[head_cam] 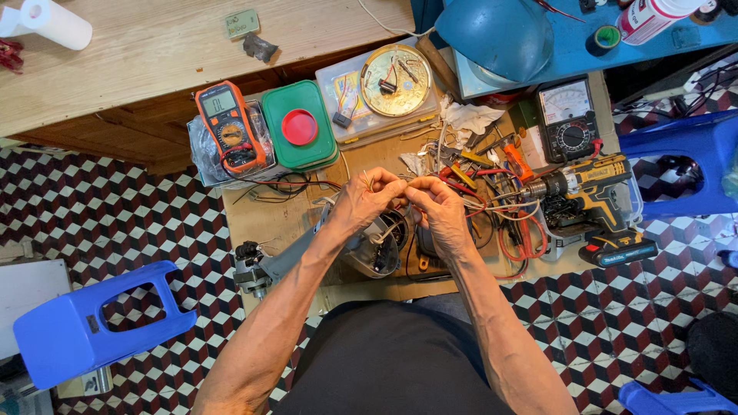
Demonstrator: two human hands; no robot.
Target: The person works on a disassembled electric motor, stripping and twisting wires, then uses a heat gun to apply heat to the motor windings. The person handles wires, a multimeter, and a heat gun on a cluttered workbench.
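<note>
My left hand and my right hand meet over the middle of a low wooden board, fingertips pinched together on thin wires. The wires run down to a white, partly opened appliance housing that lies under my hands. A grey power tool lies just left of my left forearm. What exactly sits between my fingertips is too small to make out.
An orange multimeter, a green box with a red lid, a clear box holding a brass disc, an analogue meter and a yellow cordless drill ring the board. Blue stools stand on the tiled floor.
</note>
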